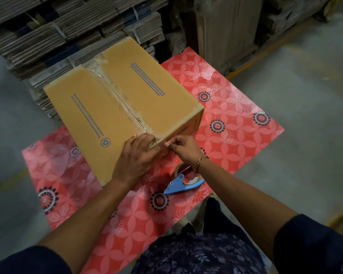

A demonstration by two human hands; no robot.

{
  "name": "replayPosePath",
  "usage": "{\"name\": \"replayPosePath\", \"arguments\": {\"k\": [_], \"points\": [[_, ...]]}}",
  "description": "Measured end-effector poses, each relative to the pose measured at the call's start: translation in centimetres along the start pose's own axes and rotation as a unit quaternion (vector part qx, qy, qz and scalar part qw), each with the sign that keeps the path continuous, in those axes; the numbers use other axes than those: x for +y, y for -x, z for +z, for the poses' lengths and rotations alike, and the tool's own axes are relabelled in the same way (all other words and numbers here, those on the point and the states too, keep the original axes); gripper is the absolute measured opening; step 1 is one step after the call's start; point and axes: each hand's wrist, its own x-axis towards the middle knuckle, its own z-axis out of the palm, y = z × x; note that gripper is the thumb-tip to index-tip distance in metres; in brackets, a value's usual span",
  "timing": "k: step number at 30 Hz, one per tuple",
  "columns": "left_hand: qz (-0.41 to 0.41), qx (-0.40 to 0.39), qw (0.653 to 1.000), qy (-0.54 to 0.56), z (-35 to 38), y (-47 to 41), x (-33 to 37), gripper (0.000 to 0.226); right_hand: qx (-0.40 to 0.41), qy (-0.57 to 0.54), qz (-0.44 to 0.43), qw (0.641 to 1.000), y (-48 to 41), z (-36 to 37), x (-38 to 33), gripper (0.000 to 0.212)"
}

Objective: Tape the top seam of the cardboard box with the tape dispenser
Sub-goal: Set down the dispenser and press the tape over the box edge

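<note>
A closed brown cardboard box (115, 103) with blue print lies on a red flowered table cover. Clear tape (115, 93) runs along its top middle seam from the far end to the near edge. My left hand (136, 159) lies flat over the near end of the seam, pressing on the box edge. My right hand (183, 148) is just right of it, with thumb and forefinger pinched on a thin bit of tape at the box's near corner. The blue tape dispenser (183, 182) with its tape roll lies on the cover below my right wrist, in neither hand.
The red flowered cover (236, 123) spreads over the table, its right edge near the grey concrete floor (305, 86). Bundled stacks of flattened cardboard (63, 36) stand right behind the box. More upright cardboard sheets (226, 32) stand at the back right.
</note>
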Motion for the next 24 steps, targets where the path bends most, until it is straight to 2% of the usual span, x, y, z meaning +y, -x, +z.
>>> {"name": "replayPosePath", "arguments": {"k": [7,11,14,17,21,24], "points": [[0.01,0.001,1.0,-0.002,0.1,-0.1,0.1,0.028,0.053,0.011,-0.016,0.998,0.0,0.9,0.3,0.016],[0.013,-0.038,0.999,-0.017,-0.1,-0.2,0.3,0.043,0.087,0.011,-0.026,0.996,0.2,1.4,0.5,0.018],[-0.001,-0.035,0.999,-0.012,-0.1,-0.3,0.5,0.029,0.104,0.06,-0.021,0.993,0.1,1.3,0.5,0.02],[-0.012,-0.045,0.999,0.017,-0.4,-0.4,0.4,0.036,0.12,0.094,0.008,0.988,-0.2,0.2,0.5,0.017],[-0.068,-0.076,0.993,0.062,-0.5,-3.2,1.0,0.04,0.137,0.086,0.008,0.987,-2.3,-1.6,-0.5,0.014],[-0.128,-0.031,0.983,0.13,-0.6,-6.0,0.4,0.036,0.16,0.029,0.036,0.986,-4.0,-2.6,-1.0,0.009]]}}
